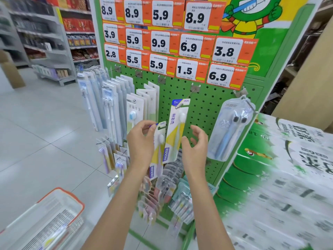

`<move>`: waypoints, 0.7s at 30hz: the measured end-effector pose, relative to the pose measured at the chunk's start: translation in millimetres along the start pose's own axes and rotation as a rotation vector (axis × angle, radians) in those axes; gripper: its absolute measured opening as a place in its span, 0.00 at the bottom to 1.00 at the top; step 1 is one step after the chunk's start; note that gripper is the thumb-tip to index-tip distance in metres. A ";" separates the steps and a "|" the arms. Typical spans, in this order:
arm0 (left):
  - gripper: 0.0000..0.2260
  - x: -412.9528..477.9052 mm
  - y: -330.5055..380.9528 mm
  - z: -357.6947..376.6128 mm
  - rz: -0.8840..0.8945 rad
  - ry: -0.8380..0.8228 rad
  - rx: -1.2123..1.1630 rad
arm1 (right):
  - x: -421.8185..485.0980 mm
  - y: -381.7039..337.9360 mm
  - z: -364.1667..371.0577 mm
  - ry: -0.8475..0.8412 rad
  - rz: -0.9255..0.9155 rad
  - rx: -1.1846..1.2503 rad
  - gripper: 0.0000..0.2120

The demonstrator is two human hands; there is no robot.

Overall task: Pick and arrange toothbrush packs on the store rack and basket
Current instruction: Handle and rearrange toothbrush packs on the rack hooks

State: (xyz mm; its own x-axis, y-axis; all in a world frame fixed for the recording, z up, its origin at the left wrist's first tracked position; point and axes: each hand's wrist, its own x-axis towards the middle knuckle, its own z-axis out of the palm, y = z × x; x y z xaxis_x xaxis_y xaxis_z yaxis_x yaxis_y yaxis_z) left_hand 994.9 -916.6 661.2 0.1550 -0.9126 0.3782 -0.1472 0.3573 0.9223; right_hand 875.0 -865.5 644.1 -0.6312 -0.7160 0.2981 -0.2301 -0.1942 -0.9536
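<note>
**One rack [212, 105], two matching yellow packs**

One green pegboard rack stands in front of me, and I place everything else by it. Against its right side sits a stack of cartons [288, 177] printed green and white. One white basket [59, 193] with an orange rim sits on the floor, down and left of the rack. Fourteen price tags [189, 46] cover the rack's top in three rows: four, five, five. On its right-hand hook hangs one clear twin-brush pack [229, 130]. On the centre hook hangs one yellow pack [177, 130]. Just left of that, in front of the rack, is the second yellow pack [158, 152]. My left hand [140, 141] pinches its top edge between thumb and fingertips. My right hand [195, 147] holds nothing, its fingers loosely curved, just right of the hanging pack.
</note>
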 end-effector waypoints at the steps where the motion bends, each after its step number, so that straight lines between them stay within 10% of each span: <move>1: 0.06 -0.6 -0.9 -5.0 -0.017 -0.003 -0.009 | -4.4 -0.3 -0.9 0.019 -0.014 -0.005 0.16; 12: 0.07 -5.8 6.7 -23.8 -0.217 -0.099 -0.278 | -20.7 -9.8 6.9 -0.367 0.048 0.009 0.09; 21: 0.08 -15.7 6.5 -22.1 -0.255 -0.297 -0.277 | -22.8 -14.2 -3.1 -0.269 0.053 0.086 0.08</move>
State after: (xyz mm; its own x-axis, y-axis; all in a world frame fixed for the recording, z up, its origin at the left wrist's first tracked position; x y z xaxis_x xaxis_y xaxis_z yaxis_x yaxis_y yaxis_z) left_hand 1013.0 -895.5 663.0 -0.1391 -0.9809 0.1358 0.1309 0.1177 0.9844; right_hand 890.3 -844.4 651.0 -0.4186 -0.8767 0.2370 -0.1313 -0.1999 -0.9710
